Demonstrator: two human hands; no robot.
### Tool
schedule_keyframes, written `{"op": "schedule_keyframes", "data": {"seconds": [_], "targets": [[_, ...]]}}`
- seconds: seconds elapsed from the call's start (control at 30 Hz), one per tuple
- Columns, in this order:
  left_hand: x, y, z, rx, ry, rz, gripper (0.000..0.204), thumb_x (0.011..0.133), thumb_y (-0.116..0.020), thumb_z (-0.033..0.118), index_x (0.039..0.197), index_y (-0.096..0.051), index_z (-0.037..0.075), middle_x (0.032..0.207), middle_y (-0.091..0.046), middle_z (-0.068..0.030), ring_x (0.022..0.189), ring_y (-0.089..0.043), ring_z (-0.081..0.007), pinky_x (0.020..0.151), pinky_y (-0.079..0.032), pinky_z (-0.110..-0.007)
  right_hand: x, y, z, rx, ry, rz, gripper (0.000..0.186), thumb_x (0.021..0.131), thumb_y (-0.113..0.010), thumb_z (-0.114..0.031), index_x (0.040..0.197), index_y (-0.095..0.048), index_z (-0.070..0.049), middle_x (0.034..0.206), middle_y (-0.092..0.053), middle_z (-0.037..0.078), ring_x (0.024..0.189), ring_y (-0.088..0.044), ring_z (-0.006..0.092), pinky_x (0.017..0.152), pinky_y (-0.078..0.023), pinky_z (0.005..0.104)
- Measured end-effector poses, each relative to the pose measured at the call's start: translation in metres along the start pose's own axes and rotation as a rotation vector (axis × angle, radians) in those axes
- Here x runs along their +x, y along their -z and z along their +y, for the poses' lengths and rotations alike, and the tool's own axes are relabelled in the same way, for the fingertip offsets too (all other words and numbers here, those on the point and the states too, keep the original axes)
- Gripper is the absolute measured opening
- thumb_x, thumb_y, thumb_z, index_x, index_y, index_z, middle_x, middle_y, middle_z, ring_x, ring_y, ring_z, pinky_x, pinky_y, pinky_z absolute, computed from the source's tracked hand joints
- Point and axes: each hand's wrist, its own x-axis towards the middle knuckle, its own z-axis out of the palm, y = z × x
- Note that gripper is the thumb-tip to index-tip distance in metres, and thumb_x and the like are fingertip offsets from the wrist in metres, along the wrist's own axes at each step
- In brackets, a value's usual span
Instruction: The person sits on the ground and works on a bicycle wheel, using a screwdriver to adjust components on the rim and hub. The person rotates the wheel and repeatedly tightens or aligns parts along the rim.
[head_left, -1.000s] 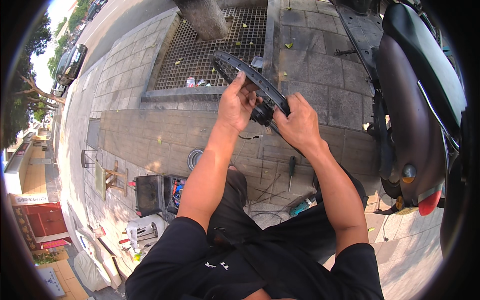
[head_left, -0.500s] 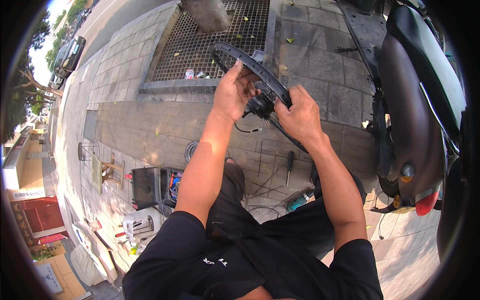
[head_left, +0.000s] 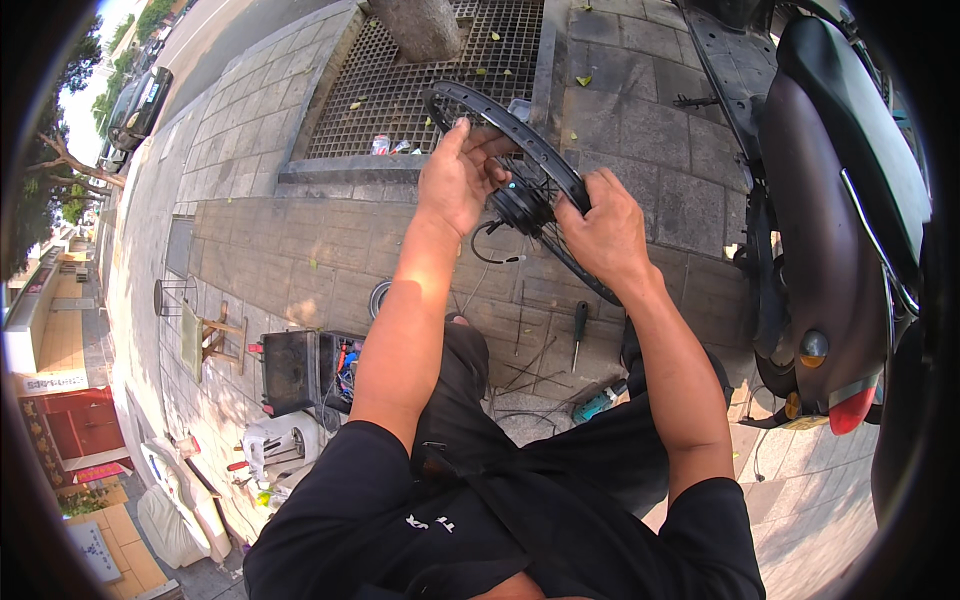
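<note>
A black spoked wheel rim [head_left: 532, 142] is held tilted in front of me, with a dark hub [head_left: 517, 208] at its middle and a short cable hanging below. My left hand [head_left: 460, 175] is closed at the rim's left part, thumb raised and fingers curled among the spokes; their exact hold is partly hidden. My right hand [head_left: 603, 228] grips the rim's near right side, fingers wrapped over it. Below the wheel, a dark-handled screwdriver [head_left: 580, 322] lies on the paving, beside loose thin rods and a teal power tool [head_left: 598, 403].
An open toolbox [head_left: 290, 365], a folding stool [head_left: 192, 340] and a white container [head_left: 278, 445] stand at left. A scooter [head_left: 820, 250] fills the right. Ahead are a tree trunk [head_left: 413, 25] and a grated tree pit [head_left: 340, 135]. A parked car [head_left: 135, 110] is at upper left.
The wheel has tilted slightly, showing more of hub and spokes. My left hand has shifted a little left and up; my right hand has moved slightly rightward, still on the rim.
</note>
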Motion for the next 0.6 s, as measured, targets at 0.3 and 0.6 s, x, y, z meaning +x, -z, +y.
{"op": "schedule_keyframes", "data": {"seconds": [0.3, 0.6], "targets": [[0.003, 0.005, 0.001, -0.043, -0.045, 0.058, 0.047, 0.11, -0.046, 0.044, 0.12, -0.067, 0.003, 0.108, -0.074, -0.0107, 0.075, -0.056, -0.0174, 0.082, -0.052, -0.039, 0.0, 0.0, 0.002, 0.002, 0.009, 0.005, 0.021, 0.088, -0.071, -0.018, 0.093, -0.067, 0.002, 0.097, -0.066, 0.019, 0.092, -0.066, 0.0437, 0.082, -0.053, 0.0512], [0.009, 0.016, 0.0, -0.125, -0.138, 0.214, 0.041, 0.111, -0.047, 0.04, 0.116, -0.067, 0.004, 0.098, -0.073, -0.0085, 0.071, -0.059, -0.0186, 0.071, -0.053, -0.038, 0.001, 0.001, 0.003, 0.015, 0.0, 0.011, 0.02, 0.087, -0.071, -0.018, 0.092, -0.067, 0.001, 0.097, -0.067, 0.019, 0.092, -0.066, 0.0438, 0.082, -0.054, 0.0497]]}}
